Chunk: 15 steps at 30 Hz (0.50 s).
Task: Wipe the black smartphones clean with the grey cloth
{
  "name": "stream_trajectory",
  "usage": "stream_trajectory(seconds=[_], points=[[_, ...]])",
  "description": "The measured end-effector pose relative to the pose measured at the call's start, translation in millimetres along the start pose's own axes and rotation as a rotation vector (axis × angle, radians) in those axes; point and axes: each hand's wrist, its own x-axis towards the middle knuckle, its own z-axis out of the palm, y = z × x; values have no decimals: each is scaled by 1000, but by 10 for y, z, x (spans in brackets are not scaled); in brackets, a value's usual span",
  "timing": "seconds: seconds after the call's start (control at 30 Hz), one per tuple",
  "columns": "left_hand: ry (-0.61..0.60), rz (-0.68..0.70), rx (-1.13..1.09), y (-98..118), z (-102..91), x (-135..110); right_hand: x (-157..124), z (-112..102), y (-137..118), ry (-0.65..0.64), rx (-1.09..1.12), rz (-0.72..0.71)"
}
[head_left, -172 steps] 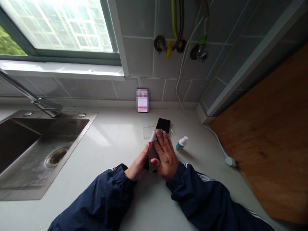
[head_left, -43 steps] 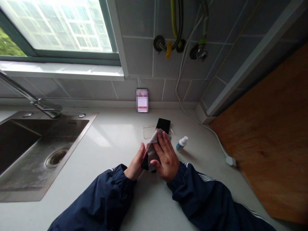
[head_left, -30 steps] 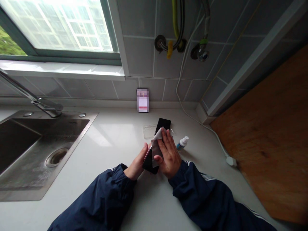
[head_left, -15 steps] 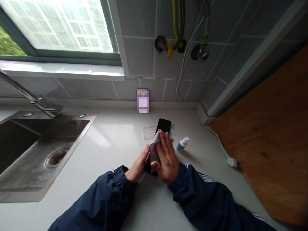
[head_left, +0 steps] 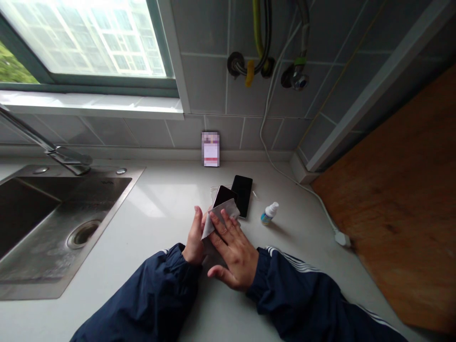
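The left hand (head_left: 195, 233) seems to grip a black smartphone (head_left: 223, 195) by its edge, bracing it tilted above the table (head_left: 160, 223), while the open right hand (head_left: 233, 255) presses a grey cloth (head_left: 218, 219) against its screen. A second smartphone (head_left: 242, 194) lies just beside.

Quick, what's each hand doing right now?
Left hand: closed, apparently gripping the edge of a black phone.
Right hand: open, fingers spread, pressing a grey cloth against that phone.
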Motion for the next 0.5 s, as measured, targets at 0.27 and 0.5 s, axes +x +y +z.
stream_trajectory(seconds=[0.27, 0.5], points=[[25, 34, -39, 85, -4, 22, 1, -26, -23, -55, 6, -79], [-16, -4, -63, 89, -43, 19, 0, -29, -12, -76, 11, -95]])
